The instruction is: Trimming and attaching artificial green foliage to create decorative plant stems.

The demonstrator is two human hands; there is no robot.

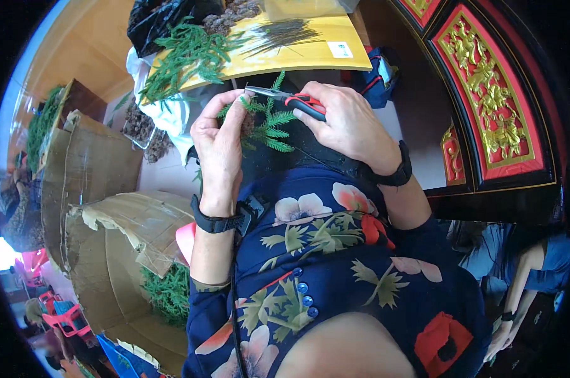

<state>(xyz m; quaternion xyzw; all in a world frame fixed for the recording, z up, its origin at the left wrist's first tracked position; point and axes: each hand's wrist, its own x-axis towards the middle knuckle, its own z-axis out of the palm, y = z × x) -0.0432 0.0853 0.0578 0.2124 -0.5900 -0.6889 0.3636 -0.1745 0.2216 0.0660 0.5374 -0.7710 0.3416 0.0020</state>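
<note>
My left hand (219,135) is pinched, thumb against fingertips, at the top of a green artificial fern-like sprig (275,129). Something brownish (248,120) shows among its leaves, partly behind my left fingers. In my right hand (351,123) is a pair of pliers (305,106) with red and black handles. Their metal jaws reach left to my left fingertips, where a thin end sticks up. Whether the jaws are clamped on it is too small to tell. The sprig hangs over my dark lap, near the yellow table's front edge.
Ahead, the yellow table (326,38) bears loose green sprigs (193,53), thin dark stems (282,34) and brown clusters (231,16). Left of me, an open cardboard box (108,277) holds more greenery (167,295). A carved red and gold panel (490,94) stands at right; another person's arm (518,290) is behind it.
</note>
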